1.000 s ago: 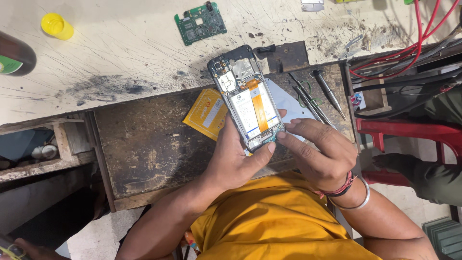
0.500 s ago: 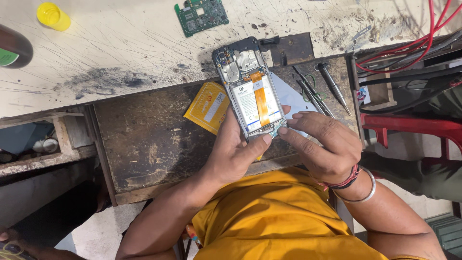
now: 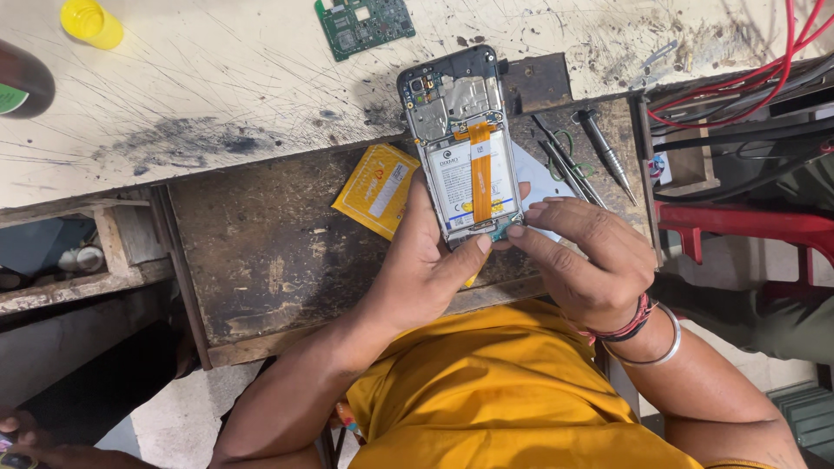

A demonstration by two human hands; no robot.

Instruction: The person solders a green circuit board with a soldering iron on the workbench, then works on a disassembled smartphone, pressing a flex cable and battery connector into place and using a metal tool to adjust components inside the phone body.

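An opened phone (image 3: 460,139) with its back cover off shows a white battery, an orange flex ribbon and a dark circuit board at its far end. My left hand (image 3: 430,269) holds it from below, thumb along its left side and near edge. My right hand (image 3: 582,256) pinches the phone's near end, where a small teal part sits, with fingertips pressed on that corner. The phone hangs above a dark, worn wooden drawer board (image 3: 269,252).
A yellow packet (image 3: 378,188) lies on the board left of the phone. Screwdrivers and tweezers (image 3: 586,156) lie to the right. On the scratched white bench sit a green circuit board (image 3: 365,24), a yellow cap (image 3: 91,22) and a dark bottle (image 3: 22,82). Red cables (image 3: 747,78) run far right.
The view has shifted slightly, so the phone and both hands sit a bit further right and down in the picture. Both hands keep their hold; my right fingertips stay at the phone's near end.
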